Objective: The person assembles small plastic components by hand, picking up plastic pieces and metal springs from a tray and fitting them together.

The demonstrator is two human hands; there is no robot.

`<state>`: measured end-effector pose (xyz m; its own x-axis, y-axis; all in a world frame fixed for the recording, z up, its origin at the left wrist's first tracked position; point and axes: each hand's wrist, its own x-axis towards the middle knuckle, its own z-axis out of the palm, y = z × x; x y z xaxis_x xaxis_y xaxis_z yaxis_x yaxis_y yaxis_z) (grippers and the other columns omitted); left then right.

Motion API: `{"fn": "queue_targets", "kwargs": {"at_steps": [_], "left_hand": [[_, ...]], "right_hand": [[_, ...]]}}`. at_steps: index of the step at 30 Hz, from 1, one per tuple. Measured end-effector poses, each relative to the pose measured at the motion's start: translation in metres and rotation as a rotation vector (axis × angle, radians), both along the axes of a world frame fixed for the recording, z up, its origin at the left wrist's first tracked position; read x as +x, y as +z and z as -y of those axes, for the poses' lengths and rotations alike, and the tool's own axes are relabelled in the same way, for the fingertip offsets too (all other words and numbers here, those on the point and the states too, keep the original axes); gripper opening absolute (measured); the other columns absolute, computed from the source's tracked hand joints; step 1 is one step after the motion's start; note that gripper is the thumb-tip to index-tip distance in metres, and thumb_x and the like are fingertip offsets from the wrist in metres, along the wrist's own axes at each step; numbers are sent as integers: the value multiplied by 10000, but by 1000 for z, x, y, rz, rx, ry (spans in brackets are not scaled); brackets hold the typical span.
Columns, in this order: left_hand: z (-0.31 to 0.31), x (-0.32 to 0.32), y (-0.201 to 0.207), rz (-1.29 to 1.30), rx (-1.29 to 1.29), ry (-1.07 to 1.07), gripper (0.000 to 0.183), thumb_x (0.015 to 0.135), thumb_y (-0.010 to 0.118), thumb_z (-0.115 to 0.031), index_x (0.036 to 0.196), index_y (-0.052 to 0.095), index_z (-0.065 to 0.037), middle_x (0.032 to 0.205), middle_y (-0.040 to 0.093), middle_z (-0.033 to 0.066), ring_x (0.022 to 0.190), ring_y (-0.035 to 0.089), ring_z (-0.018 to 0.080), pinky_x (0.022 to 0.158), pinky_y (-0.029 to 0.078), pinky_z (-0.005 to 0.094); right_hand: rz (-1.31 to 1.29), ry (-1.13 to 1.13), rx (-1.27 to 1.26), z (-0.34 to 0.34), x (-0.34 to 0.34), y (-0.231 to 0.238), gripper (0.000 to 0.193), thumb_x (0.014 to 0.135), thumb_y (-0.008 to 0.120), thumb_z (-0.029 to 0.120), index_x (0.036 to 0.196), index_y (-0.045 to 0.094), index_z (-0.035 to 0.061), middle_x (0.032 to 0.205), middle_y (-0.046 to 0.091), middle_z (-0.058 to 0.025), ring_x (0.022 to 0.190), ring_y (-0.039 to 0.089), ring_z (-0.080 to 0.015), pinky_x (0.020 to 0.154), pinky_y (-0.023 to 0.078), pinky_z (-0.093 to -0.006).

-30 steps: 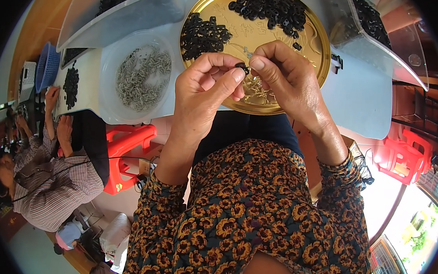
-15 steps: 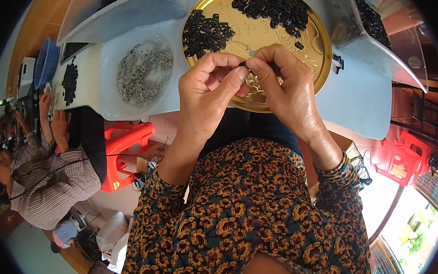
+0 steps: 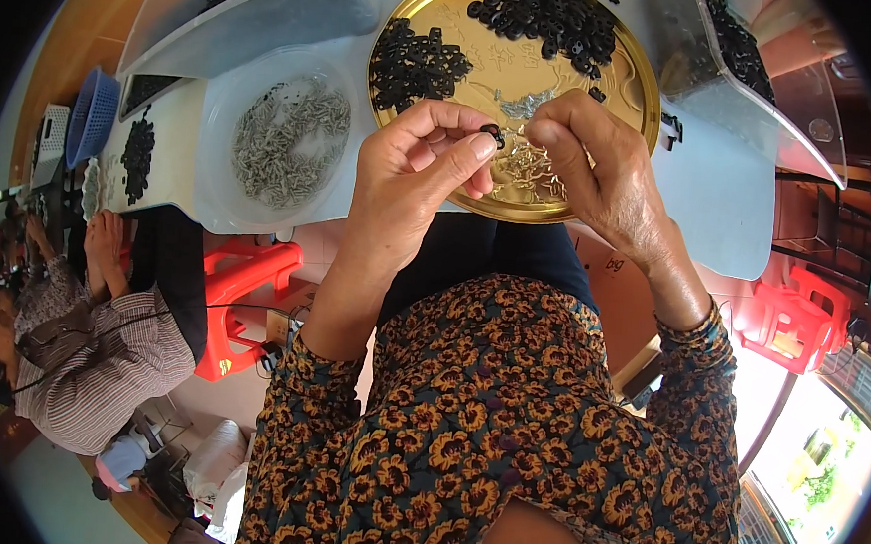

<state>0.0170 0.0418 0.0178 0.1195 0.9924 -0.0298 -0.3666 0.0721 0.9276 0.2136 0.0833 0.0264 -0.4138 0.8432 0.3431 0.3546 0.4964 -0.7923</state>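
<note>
My left hand [image 3: 411, 176] pinches a small black plastic piece [image 3: 494, 134] between thumb and forefinger, above the near part of a round gold tray [image 3: 498, 58]. To its right, apart from the piece, is my right hand [image 3: 616, 178]. Its thumb and forefinger are pressed together, and whatever may be between them is hidden. Small shiny metal pieces [image 3: 529, 173] lie on the tray below and between my hands. Farther back on the tray are two heaps of black pieces, one at the left [image 3: 418, 67] and a larger one at the right [image 3: 560, 25].
A clear round basin [image 3: 212, 179] with many small metal pins [image 3: 288, 148] stands left of the tray. Clear bins [image 3: 251, 21] of black parts flank the table. At the far left a co-worker in a striped top [image 3: 115, 372] sits near a blue basket [image 3: 93, 121]. Red stools [image 3: 245, 295] stand below.
My right hand has drawn away to the right from the black piece, which now shows more fully. The left hand keeps its pinch nearly in place.
</note>
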Motion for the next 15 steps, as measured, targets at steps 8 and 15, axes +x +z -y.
{"fn": "queue_targets", "kwargs": {"at_steps": [8,15], "left_hand": [[3,0,7,-55,-64,-35,148,908,634,-77,1016,599,18,806,629,45,701,597,90,628,499,223],[3,-1,9,-88,-40,-81,130,906,635,-71,993,605,21,802,637,49,701,604,85,633,505,221]], "right_hand": [[212,183,233,-4,2,12,124,859,655,112,910,567,42,772,587,-110,685,629,-304,573,485,-386],[222,255,296,-7,3,16,121,854,647,105,910,564,37,780,543,-101,667,607,-296,564,481,-382]]}}
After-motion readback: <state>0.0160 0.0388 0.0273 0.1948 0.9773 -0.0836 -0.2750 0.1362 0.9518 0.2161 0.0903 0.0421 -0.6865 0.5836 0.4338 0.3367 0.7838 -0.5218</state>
